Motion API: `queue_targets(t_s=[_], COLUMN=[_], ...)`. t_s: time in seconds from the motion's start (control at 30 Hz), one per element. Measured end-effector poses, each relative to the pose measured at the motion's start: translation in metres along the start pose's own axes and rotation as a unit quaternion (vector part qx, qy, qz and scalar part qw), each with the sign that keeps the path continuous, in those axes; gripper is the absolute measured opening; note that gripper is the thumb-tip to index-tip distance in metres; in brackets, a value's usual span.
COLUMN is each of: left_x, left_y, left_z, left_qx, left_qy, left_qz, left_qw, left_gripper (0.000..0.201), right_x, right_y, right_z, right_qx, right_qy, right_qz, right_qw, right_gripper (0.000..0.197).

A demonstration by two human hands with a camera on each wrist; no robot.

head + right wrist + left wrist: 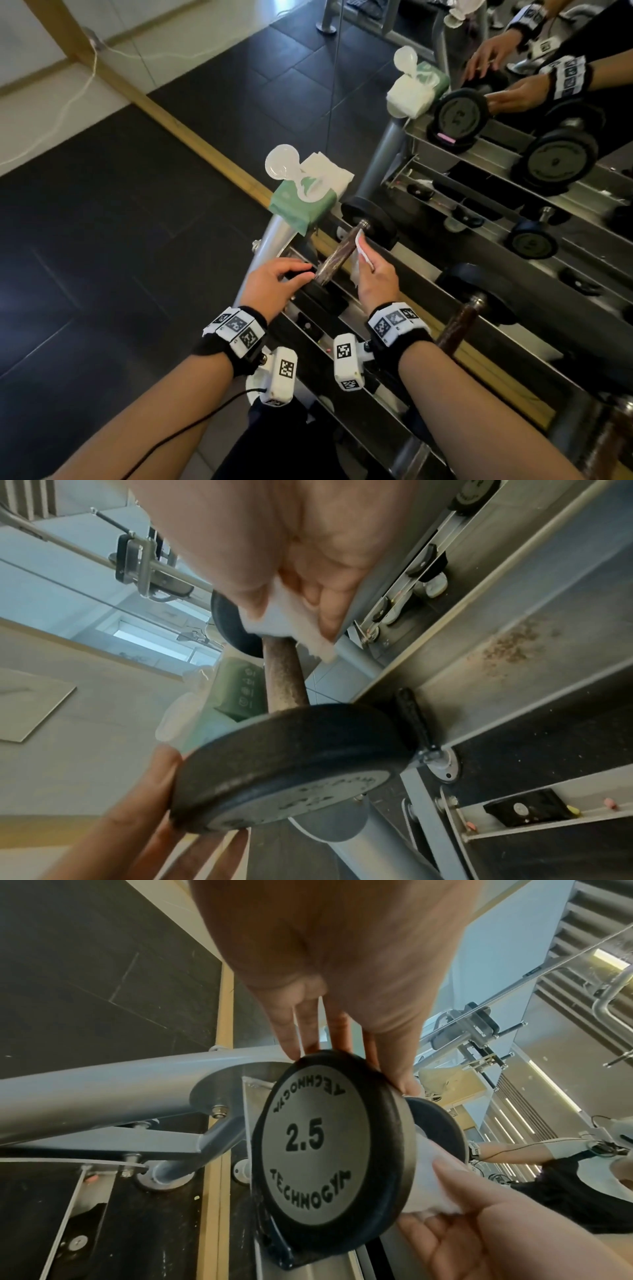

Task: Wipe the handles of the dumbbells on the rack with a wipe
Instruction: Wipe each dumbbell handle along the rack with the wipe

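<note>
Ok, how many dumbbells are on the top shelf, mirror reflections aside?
3. The left dumbbell with the wipe at its handle; middle dumbbell just right of it; third dumbbell cut off at lower right. More may sit out of frame.

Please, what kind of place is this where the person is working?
Most likely a gym: a grey metal rack holds black disc-ended dumbbells, the nearest stamped 2.5 and TECHNOGYM. A wall mirror behind reflects them, and the floor has dark tiles.
</note>
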State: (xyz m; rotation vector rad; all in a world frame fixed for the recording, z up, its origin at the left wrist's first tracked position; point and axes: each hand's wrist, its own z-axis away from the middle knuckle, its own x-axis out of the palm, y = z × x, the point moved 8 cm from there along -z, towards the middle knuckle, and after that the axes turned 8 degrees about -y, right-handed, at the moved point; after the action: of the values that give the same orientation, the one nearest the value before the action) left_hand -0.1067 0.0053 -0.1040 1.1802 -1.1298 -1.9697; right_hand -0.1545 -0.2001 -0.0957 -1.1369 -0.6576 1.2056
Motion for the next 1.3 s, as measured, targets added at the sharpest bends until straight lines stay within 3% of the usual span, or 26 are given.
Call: queue_targets(t_s=[0.17,0.27,0.33,0.4,0.47,0.53,0.67,0.83,1.0,1.17,1.3], left_x=[0.003,0.005,0.006,0.006,0.006,0.006,0.005,0.005,0.005,0.005,0.006], left_y=[-0.003,-0.002,-0.003,-0.003,-0.004,-0.004,-0.004,-0.001,-0.001,-0.004,-0.004], left_z=[0.004,0.008,0.009,0.01,0.011,0.011,0.011,0.012,0.013,0.012,0.012], left_qx=[0.0,0.001,0.002,0.003,0.004,0.005,0.005,0.004,0.002,0.002,0.004], left_qy=[-0.011,-0.014,-0.028,-0.041,-0.047,-0.049,-0.041,-0.044,-0.044,-0.041,-0.043], left_qz=[0.004,0.004,0.005,-0.004,-0.016,-0.021,0.007,0.021,0.03,0.034,0.027], left_qw=[1.0,1.0,1.0,0.999,0.999,0.999,0.999,0.999,0.999,0.999,0.999], left_gripper=[0.018,0.02,0.023,0.027,0.03,0.032,0.032,0.032,0.031,0.032,0.033], right_x=[0.02,0.025,0.024,0.011,-0.011,-0.02,0.002,0.022,0.022,0.005,0.016], right_y=[0.01,0.014,0.012,0.005,0.001,0.0,0.003,0.017,0.019,0.014,0.016], right_z=[0.013,0.025,0.026,0.018,0.005,-0.005,-0.013,0.004,0.005,-0.009,-0.004], right_qx=[0.072,0.083,0.073,0.056,0.042,0.044,0.041,0.033,0.047,0.052,0.058], right_qy=[-0.083,-0.146,-0.181,-0.148,-0.056,-0.01,-0.058,-0.083,-0.077,-0.009,-0.038], right_qz=[-0.026,0.064,0.085,0.058,0.025,0.03,0.059,0.019,0.0,-0.011,-0.016], right_qw=[0.994,0.984,0.977,0.986,0.997,0.999,0.996,0.996,0.996,0.999,0.998], right_gripper=[0.027,0.045,0.044,0.038,0.026,0.028,0.037,0.031,0.036,0.034,0.025])
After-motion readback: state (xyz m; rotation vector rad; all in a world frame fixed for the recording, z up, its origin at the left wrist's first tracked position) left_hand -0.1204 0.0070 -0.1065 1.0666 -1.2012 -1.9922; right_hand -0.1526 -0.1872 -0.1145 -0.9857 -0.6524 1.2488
